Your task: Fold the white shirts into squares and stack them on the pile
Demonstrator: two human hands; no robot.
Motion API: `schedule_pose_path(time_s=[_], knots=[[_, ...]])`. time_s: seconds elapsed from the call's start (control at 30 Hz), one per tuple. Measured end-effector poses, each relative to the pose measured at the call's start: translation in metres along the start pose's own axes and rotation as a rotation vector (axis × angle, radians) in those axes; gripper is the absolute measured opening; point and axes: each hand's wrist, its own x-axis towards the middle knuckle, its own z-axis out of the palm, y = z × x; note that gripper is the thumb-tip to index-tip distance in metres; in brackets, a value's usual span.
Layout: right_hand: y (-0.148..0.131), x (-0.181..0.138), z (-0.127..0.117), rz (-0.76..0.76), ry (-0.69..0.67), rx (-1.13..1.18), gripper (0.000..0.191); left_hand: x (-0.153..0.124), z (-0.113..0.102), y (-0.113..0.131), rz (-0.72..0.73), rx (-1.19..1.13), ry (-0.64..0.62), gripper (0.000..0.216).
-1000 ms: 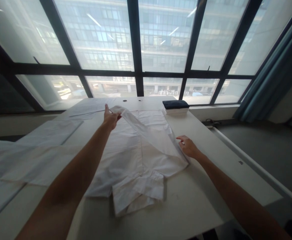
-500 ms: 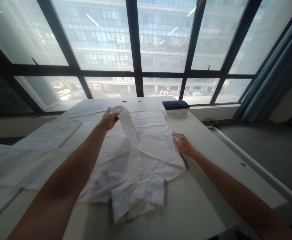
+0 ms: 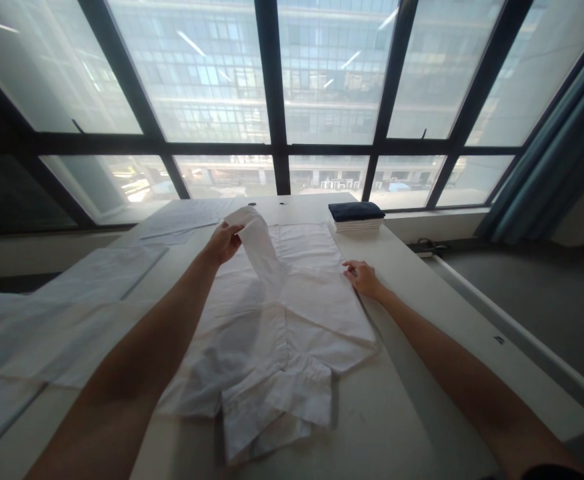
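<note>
A white shirt (image 3: 317, 293) lies spread on the white table (image 3: 367, 407), its collar end (image 3: 282, 400) bunched toward me. My left hand (image 3: 225, 243) pinches the end of a white sleeve (image 3: 259, 243) and holds it up above the shirt's left half. From there the sleeve slopes down to the middle of the shirt. At the shirt's right edge, my right hand (image 3: 365, 277) rests low with its fingers curled and seems to pinch the cloth there; the fingertips are small and partly hidden.
A folded stack with a dark navy piece (image 3: 356, 211) on top of white ones stands at the table's far right. More white cloths (image 3: 62, 327) lie along the left. Tall windows (image 3: 327, 73) rise behind the table. A blue curtain (image 3: 532, 153) hangs at right.
The fingers of my right hand have curled in at the shirt's edge, where they were stretched out before. My left hand still holds the sleeve up, with a slight shift. The view has moved a little.
</note>
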Motion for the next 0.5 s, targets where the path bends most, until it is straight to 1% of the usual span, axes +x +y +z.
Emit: schedule_pose_path(time_s=[0.13,0.27,0.33,0.4,0.47,0.5], knots=[[0.005,0.002,0.002,-0.011,-0.001,0.024,0.029,-0.003,0.015,0.001,-0.011,-0.055,-0.037,0.045],[0.01,0.0,0.003,0.008,0.006,0.017,0.028,0.003,0.02,-0.001,-0.034,-0.103,-0.073,0.033],[0.011,-0.001,0.003,0.014,0.002,0.007,0.026,0.008,0.016,-0.005,-0.055,-0.118,-0.067,0.028],[0.01,-0.003,0.002,0.017,-0.001,0.004,0.026,0.014,0.008,-0.011,-0.061,-0.106,-0.047,0.027],[0.009,-0.003,0.001,0.022,-0.003,0.001,0.027,0.019,-0.005,-0.02,-0.032,-0.044,0.01,0.03],[0.008,-0.004,0.001,0.026,-0.003,-0.003,0.027,0.021,-0.014,-0.025,-0.01,0.016,0.061,0.033]])
